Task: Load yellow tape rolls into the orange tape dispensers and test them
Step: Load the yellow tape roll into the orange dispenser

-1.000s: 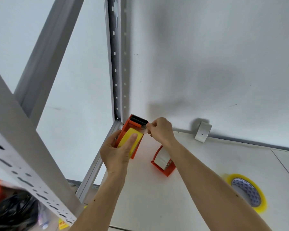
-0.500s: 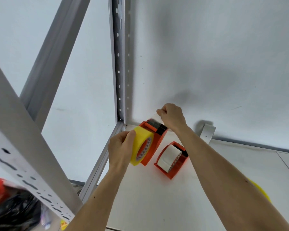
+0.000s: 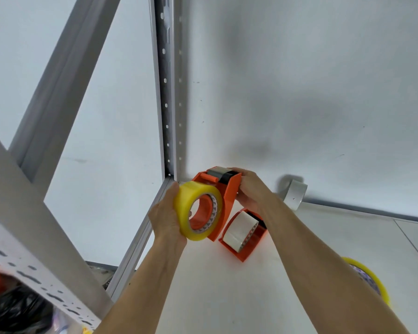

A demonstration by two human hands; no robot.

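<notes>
I hold an orange tape dispenser (image 3: pixel 229 194) above the white shelf, near the back left corner. A yellow tape roll (image 3: pixel 195 207) sits on its orange hub, its open side facing me. My left hand (image 3: pixel 167 213) wraps around the roll's left side. My right hand (image 3: pixel 251 189) grips the dispenser's right side by the black cutter end. A second orange dispenser (image 3: pixel 247 249) with a pale tape roll (image 3: pixel 238 229) lies on the shelf just below my right wrist. Another yellow roll (image 3: pixel 369 278) lies flat at the right, partly hidden by my right forearm.
A silver-grey tape roll (image 3: pixel 297 192) leans against the back wall at the right. A perforated metal upright (image 3: pixel 168 97) stands in the corner, and a slanted frame beam (image 3: pixel 46 97) crosses the left. Red and black items (image 3: pixel 10 307) lie below at the bottom left.
The dispenser has turned so the roll's open side faces me. My right hand dropped from pinching the tape end above the cutter to gripping the dispenser's right side.
</notes>
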